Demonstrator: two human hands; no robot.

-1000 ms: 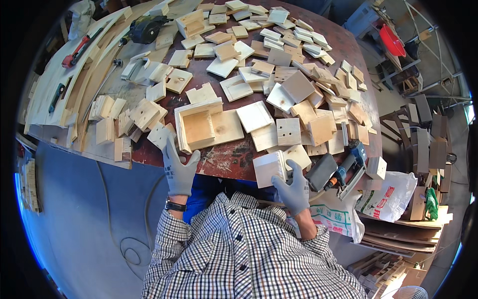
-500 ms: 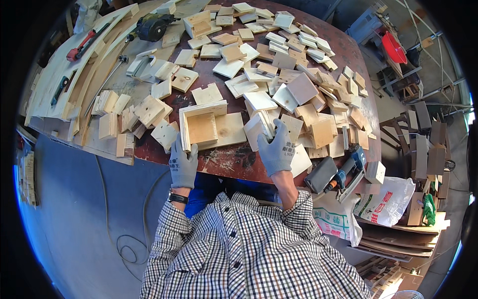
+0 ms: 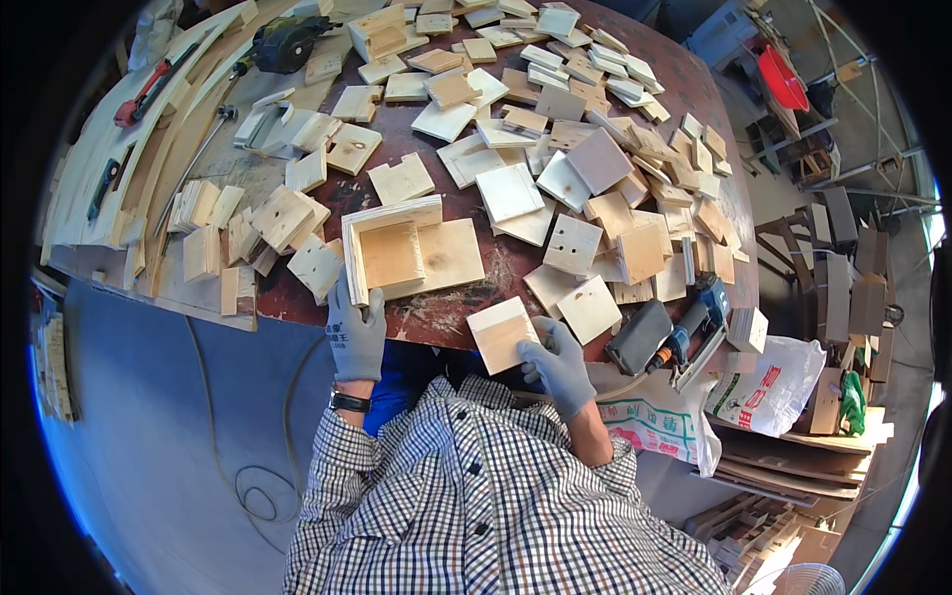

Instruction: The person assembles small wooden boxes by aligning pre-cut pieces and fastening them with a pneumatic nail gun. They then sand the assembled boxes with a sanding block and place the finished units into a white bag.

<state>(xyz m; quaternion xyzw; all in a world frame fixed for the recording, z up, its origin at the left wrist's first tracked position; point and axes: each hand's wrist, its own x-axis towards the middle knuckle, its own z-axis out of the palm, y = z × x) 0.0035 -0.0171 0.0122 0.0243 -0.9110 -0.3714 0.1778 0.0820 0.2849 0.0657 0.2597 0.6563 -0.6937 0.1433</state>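
My left hand (image 3: pixel 357 335), in a grey work glove, is closed on the near left end of an L-shaped wooden frame (image 3: pixel 357 243). A smaller board (image 3: pixel 392 253) lies inside the frame's corner, and a wider board (image 3: pixel 452 256) extends to the right. In my gloved right hand (image 3: pixel 560 367) is a square wooden block (image 3: pixel 502 335), gripped by its right edge and held at the table's front edge. Its face is pale in one part and browner in another. A board with two small holes (image 3: pixel 572 244) lies beyond my right hand, near a pale square board (image 3: pixel 589 308).
Many loose wooden pieces (image 3: pixel 516 149) cover the dark red table (image 3: pixel 436 322). A nail gun (image 3: pixel 684 342) lies at the right edge beside a dark grey case (image 3: pixel 640 337). At the far left are a black power tool (image 3: pixel 288 45) and a red-handled tool (image 3: pixel 144 96).
My right hand has drawn a wooden block from the pile toward me, down to the table's front edge. My left hand stays at the frame.
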